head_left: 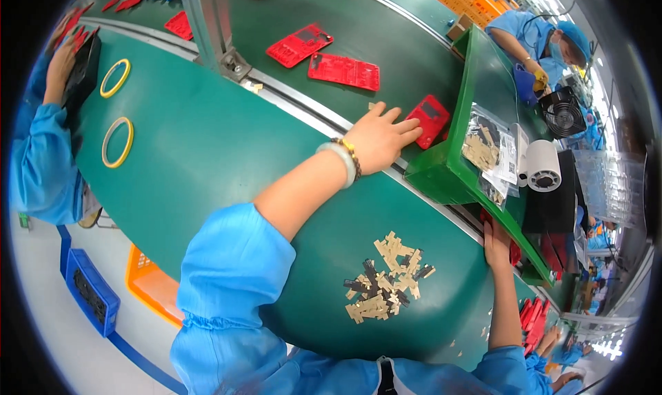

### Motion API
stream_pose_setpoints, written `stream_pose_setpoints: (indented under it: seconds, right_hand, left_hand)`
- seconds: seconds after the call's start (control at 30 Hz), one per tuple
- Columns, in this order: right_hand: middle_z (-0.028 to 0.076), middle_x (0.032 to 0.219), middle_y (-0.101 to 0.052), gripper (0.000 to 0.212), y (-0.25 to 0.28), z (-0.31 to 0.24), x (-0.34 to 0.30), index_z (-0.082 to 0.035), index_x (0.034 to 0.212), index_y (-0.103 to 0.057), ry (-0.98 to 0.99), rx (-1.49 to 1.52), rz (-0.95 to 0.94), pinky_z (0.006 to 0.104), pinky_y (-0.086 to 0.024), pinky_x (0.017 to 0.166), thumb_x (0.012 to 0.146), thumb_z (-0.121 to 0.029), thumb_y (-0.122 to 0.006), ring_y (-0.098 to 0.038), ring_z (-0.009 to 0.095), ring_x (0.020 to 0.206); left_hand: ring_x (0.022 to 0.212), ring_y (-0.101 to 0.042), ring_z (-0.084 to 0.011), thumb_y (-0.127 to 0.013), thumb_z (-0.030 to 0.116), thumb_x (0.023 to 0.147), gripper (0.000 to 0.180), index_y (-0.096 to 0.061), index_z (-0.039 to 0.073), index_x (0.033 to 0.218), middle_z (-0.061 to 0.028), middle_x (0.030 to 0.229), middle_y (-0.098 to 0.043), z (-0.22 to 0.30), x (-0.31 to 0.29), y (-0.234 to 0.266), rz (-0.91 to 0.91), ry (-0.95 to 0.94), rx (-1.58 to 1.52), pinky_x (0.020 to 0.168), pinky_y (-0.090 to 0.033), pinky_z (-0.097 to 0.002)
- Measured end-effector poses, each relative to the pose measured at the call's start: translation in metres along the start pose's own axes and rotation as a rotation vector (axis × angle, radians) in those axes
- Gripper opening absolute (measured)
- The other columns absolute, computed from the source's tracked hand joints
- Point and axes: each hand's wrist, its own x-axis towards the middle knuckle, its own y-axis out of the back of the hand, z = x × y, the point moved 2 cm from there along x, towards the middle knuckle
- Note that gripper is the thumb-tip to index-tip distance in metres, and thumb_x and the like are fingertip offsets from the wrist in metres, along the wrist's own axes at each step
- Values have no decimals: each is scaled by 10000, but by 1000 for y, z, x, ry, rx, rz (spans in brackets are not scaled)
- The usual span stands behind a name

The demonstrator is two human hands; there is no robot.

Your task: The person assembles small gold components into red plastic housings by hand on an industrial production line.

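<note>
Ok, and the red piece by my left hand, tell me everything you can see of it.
The red piece is a flat, roughly rectangular panel with rounded corners, glossy like plastic, with a dark patch toward its far end and small details too fine to make out. It lies slanted on the green surface beyond the metal rail, just left of the green bin. The left hand has its fingertips at the near-left edge; whether they press on it is unclear.
</note>
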Motion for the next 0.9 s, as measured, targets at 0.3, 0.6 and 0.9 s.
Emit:
stream_pose_setpoints:
  seconds: [0.3,0.6,0.9]
  right_hand:
    - [171,1382,-432,466,12,67,-88,-77,1339,-458,-123,16,199,419,-269,1085,894,-194,-530,-353,348,1310]
    - [167,1296,-515,374,19,27,-128,-53,1155,-590,-55,74,248,403,-387,1013,790,25,-562,-492,352,1191]
    - [105,1234,-564,409,23,9,-143,-106,1098,-647,53,-55,273,389,-436,889,708,12,-603,-557,299,1046]
  left_hand:
    - [877,-523,-215,-519,113,773,271,-584,10,1015,-76,915,-528,17,3,4,11,47,196,758,-408,-317]
    - [884,-560,-260,-560,43,740,248,-570,39,988,-100,925,-534,11,2,-2,9,89,123,754,-487,-364]
    - [863,-561,-299,-618,-3,675,221,-505,34,862,-115,903,-532,11,1,19,-30,168,230,708,-498,-396]
